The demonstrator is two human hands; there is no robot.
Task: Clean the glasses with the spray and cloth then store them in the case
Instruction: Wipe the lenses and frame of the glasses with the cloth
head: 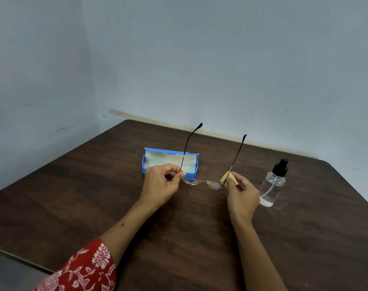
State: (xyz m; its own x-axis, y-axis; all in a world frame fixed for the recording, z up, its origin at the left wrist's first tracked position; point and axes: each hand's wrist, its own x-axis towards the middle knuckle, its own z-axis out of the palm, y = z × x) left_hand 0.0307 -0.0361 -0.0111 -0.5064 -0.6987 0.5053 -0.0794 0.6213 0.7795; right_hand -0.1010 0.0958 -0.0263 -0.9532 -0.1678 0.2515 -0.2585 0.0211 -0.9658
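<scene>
Above the middle of the dark wooden table, the glasses are held in the air between both hands, lenses down and the 2 temples opened out, pointing toward 12 o'clock. The left hand is closed in a pinch at the hinge of the lens on that side, thumb and fingertips touching the frame. The right hand is closed on the other hinge and also keeps a small folded yellow cloth pressed against the frame. The blue case lies open just behind the left hand, at about 11 o'clock from the glasses, with its pale lining showing. The spray bottle stands upright at 3 o'clock, just beside the right hand, and seems almost empty. I judge that the glasses are very light, with a thin metal frame that bends easily, and the lenses will take fingerprints and scratches. So it is better to hold them at the hinges or the rim, as now, not on the glass. The temples should be folded gently, 1 at a time, before the glasses go into the case.
</scene>
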